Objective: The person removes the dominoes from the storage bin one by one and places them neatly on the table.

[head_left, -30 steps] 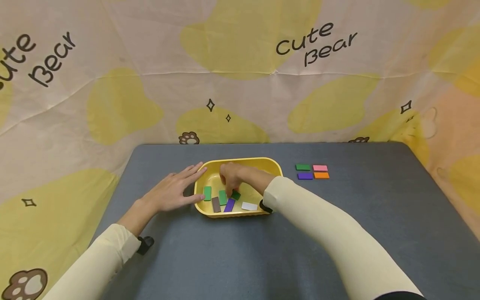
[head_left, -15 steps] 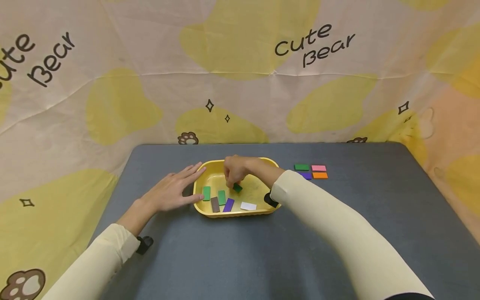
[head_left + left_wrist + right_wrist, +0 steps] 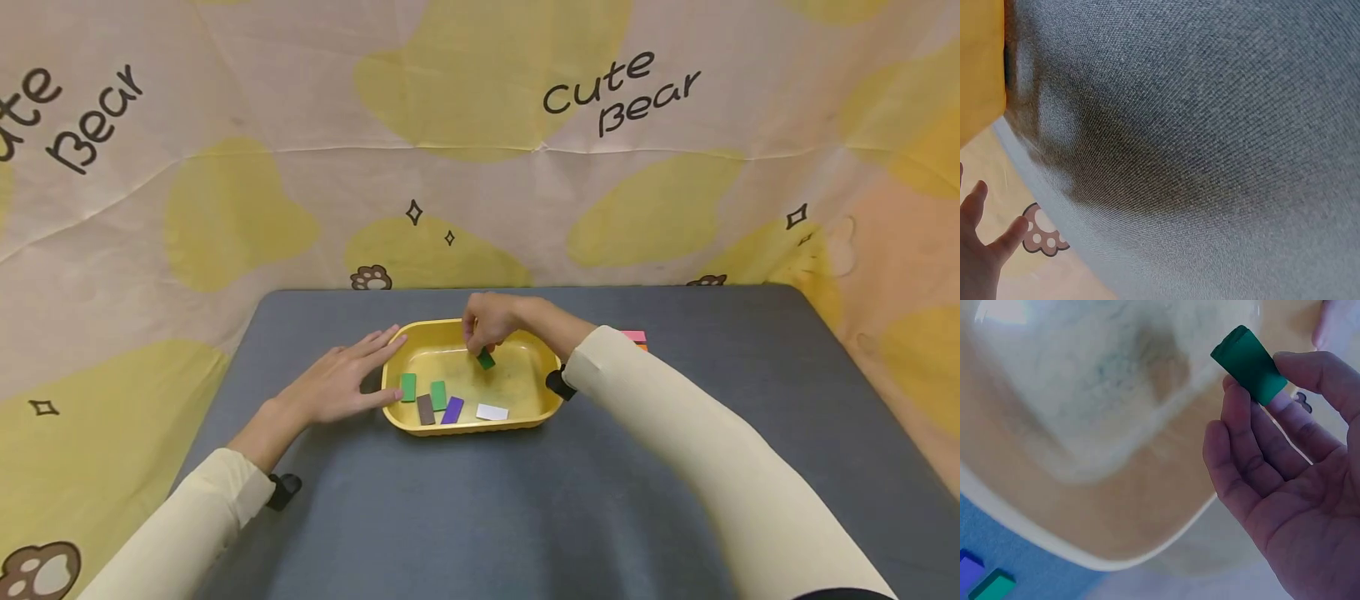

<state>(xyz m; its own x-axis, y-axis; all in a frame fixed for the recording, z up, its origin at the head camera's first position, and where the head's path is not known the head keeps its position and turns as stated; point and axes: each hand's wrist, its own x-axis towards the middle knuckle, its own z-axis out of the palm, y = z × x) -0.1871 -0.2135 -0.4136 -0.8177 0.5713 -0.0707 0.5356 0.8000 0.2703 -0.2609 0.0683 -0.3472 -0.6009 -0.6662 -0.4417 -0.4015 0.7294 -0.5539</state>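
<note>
The right hand [image 3: 492, 320] pinches a dark-green rectangular block [image 3: 1249, 365] over the yellow rounded-rectangular plastic tray [image 3: 521, 385] on the blue-grey woven surface [image 3: 480, 517]; the left hand [image 3: 336, 381], fingers spread, touches the tray's left rim.

Right-hand grip [image 3: 491, 321] raised and shifted toward tray [image 3: 517, 392] far rim, dark green block [image 3: 486, 359] up with it. Right arm [image 3: 675, 408] now hides outside purple block [image 3: 969, 570] in head view.

Black lettering [image 3: 624, 93] on the cloth [image 3: 510, 200] reads "Cute Bear", right of centre. At the far left of the head view, a cut-off word ending "te" stands above a whole "Bear".
</note>
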